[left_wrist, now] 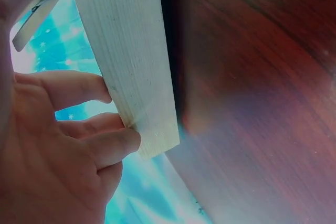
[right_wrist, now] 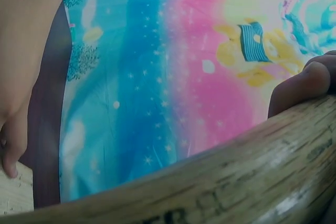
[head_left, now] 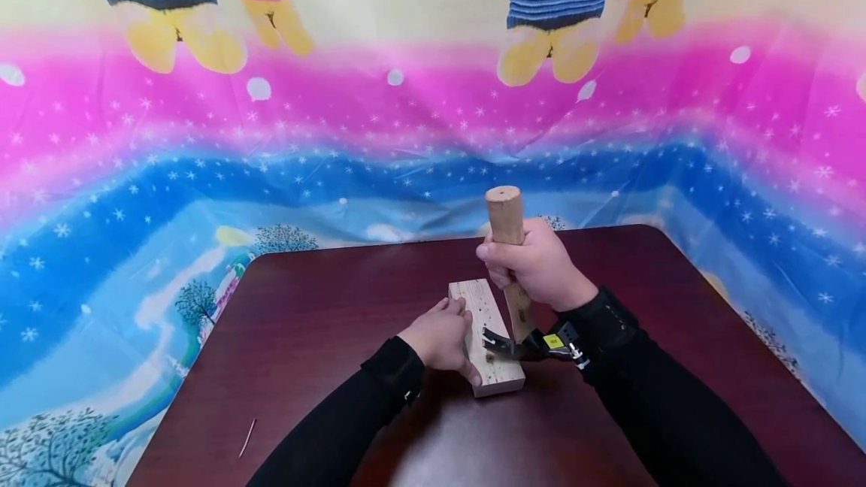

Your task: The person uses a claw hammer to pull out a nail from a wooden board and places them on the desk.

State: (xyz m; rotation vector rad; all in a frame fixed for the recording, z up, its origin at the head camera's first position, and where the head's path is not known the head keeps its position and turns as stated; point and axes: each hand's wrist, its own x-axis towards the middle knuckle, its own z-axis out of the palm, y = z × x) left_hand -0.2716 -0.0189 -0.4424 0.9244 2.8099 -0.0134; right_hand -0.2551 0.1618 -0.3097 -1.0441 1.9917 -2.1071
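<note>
Head view is centred on a long, pale, rectangular wooden block [head_left: 483, 310], laid on a glossy, dark reddish-brown table [head_left: 325, 307] between the two hands, where it can be reached by both. Its left long side is held by the left hand [head_left: 443, 335], with bent fingers set toward the far end and the thumb toward the near end; by this spread the block is presumably kept from sliding or turning. In the left wrist view, fingertips are seen touching the block's edge. A claw hammer with a round, pale wooden handle [head_left: 519, 310] and a black metal head is gripped by the right hand [head_left: 541, 265], its fingers wrapped about the handle. The hammer is held head down, with the handle's end raised above the fist, apparently so that the claw [head_left: 497, 342], pointed toward the left hand, is brought over the block's top face and can be worked through the handle. Whether anything is caught in the claw cannot be told. A thin, straight, metallic-looking rod [head_left: 247, 438], perhaps a nail, is placed left of the left hand and nearer the wearer, well apart from both hands, where the work is probably not hindered.
</note>
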